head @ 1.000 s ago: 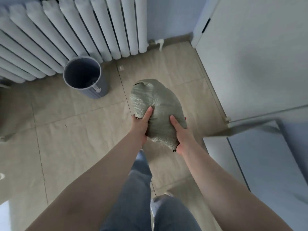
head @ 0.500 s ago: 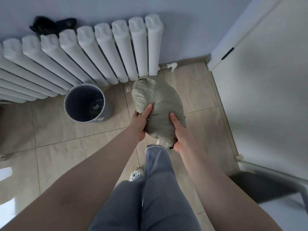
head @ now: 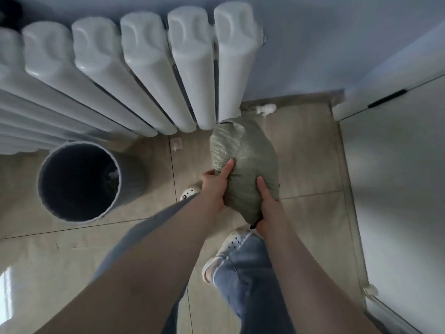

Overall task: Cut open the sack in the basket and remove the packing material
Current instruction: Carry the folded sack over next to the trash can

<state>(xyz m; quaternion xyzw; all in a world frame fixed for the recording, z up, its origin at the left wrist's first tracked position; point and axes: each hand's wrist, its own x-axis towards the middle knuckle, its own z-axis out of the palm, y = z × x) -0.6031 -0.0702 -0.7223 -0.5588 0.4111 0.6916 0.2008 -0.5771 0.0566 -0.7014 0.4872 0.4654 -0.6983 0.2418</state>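
Well left of the left hand point(head: 213, 189), a grey bin point(head: 79, 182) stood on the floor point(head: 60, 256) below the radiator point(head: 144, 68). Both the left hand and the right hand point(head: 268, 208) gripped the green sack point(head: 243, 162), thumbs pressed into its cloth, holding it above the floor. Carrying seemed the step in hand; cutting would next call for a resting place and a blade, neither visible.

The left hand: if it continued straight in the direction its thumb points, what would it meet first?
The left hand grips the sack, so the sack comes first. Beyond it, probably the radiator, though depth is unclear.
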